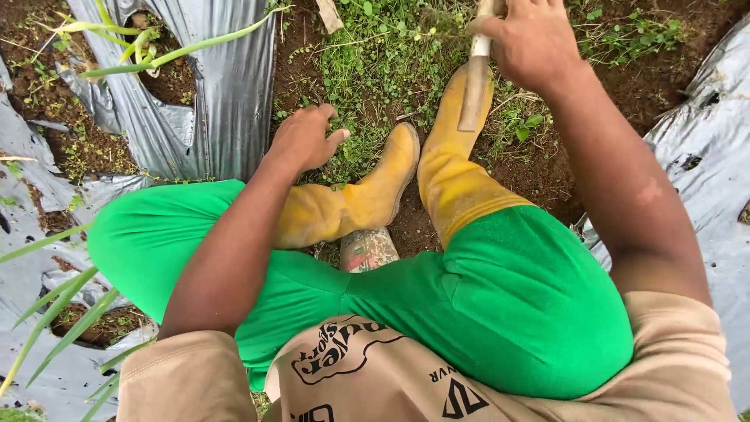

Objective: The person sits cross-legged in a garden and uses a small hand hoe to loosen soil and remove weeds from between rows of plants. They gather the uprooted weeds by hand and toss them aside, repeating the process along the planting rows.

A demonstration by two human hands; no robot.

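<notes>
The pale wooden tool handle (475, 78) stood nearly upright at the top of the view, its long axis running down toward the yellow rubber boot (457, 168) beneath it. The right hand (531, 43) had its fingers clamped round the handle's upper part. The left hand (306, 139) was well apart to the left, fingers curled loosely together over the green weeds (375, 55), just beside the silver plastic mulch sheet (226, 94), holding nothing I could make out.

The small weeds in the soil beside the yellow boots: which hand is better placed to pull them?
The left hand, probably. It is down on the weeds with fingers free, while the right hand has its grip on a wooden handle.
</notes>
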